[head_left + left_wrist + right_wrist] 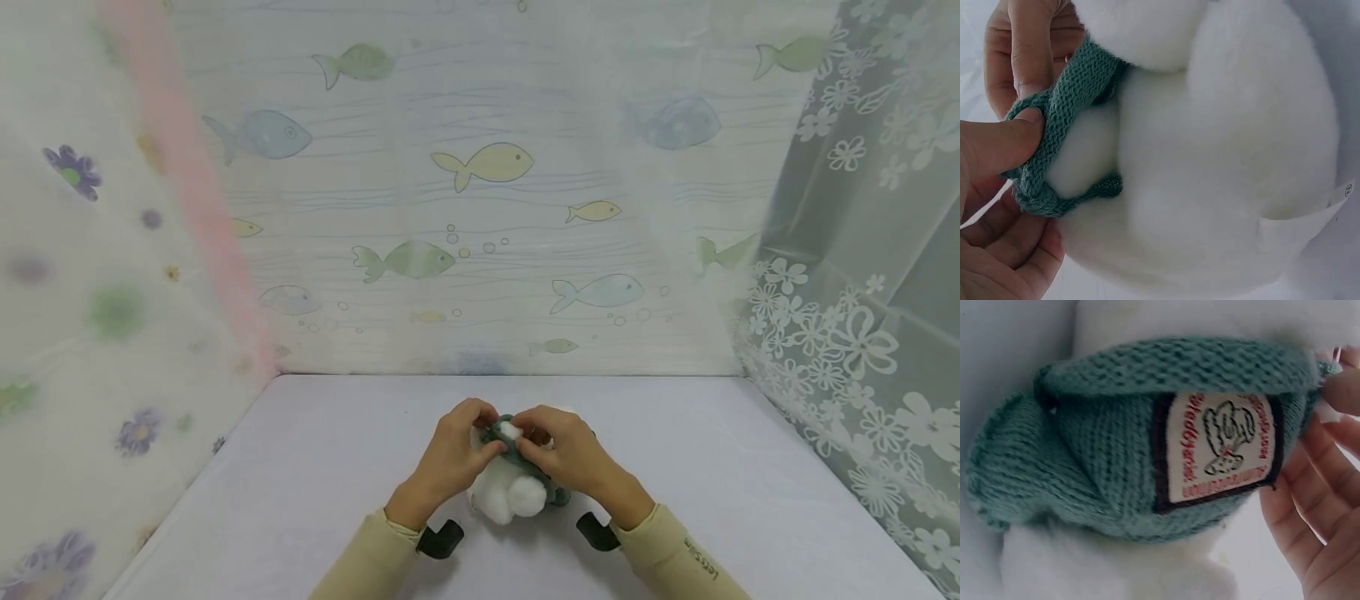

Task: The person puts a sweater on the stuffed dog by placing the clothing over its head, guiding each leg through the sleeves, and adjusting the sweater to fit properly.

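A fluffy white plush toy (498, 492) lies on the table between both hands, wearing a green knitted sweater (1110, 437). My left hand (457, 446) pinches the sweater's edge; in the left wrist view its thumb (1004, 144) presses on the knit, which loops round a white limb. From the other side my right hand (566, 450) grips the knit with thumb and fingers. A dark-bordered patch (1222, 447) with red lettering and a stitched figure is sewn on the sweater. A white label (1310, 219) sticks out of the toy's fur. The toy's face cannot be seen.
The white tabletop (337, 442) ends at a fish-print curtain (480, 317). A flower-print sheet (112, 367) hangs at the left, a lacy sheer one (847, 333) at the right. Black wrist-camera mounts (441, 540) sit under both wrists.
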{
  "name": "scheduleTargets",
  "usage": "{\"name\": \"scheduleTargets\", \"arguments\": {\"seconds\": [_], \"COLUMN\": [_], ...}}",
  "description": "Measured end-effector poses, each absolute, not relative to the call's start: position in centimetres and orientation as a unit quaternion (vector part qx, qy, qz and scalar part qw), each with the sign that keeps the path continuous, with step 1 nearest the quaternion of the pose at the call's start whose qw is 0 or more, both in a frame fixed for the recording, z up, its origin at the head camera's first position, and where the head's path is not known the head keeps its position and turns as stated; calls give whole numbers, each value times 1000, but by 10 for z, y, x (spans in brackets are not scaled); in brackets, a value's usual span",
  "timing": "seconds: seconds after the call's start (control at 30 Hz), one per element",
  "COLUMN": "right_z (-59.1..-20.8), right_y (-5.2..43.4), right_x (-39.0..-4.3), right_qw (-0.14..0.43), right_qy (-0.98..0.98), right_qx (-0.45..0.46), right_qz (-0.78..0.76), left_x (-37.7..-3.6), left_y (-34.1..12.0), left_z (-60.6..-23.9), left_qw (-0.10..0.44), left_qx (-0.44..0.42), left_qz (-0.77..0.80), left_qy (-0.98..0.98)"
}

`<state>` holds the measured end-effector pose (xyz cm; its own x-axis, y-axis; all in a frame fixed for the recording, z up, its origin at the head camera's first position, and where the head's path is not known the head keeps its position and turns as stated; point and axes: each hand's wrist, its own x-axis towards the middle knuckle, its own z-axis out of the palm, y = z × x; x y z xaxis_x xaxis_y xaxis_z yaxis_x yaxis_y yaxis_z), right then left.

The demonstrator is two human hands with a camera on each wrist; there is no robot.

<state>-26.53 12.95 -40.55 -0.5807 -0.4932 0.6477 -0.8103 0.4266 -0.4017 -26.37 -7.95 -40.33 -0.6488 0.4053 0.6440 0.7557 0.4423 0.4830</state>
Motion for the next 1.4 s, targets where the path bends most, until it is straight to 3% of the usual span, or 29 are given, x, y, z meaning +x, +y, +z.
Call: {"name": "scheduleTargets", "arguments": {"seconds": [0.27,0.6,1.0,1.4], "right_z": [-405,-409,-410,-404], "right_y": [126,127,135,129], "right_x": [-264,-265,-269,-261], "right_qw": [288,330,252,233], "right_qy": [-813,-792,-790,-827], "right_qx": [415,407,375,382], "right_qz": [291,312,414,341], "left_x": [-262,-260,-263,-259], "left_y": [-76,-74,-73,-74], "left_z": [-406,-406,-410,-407], "left_qw": [243,241,229,206], "left_qx": [-376,-376,-373,-365], "left_qz": [-363,-341,-344,-359], "left_qy": [-818,-827,-831,-834]}}
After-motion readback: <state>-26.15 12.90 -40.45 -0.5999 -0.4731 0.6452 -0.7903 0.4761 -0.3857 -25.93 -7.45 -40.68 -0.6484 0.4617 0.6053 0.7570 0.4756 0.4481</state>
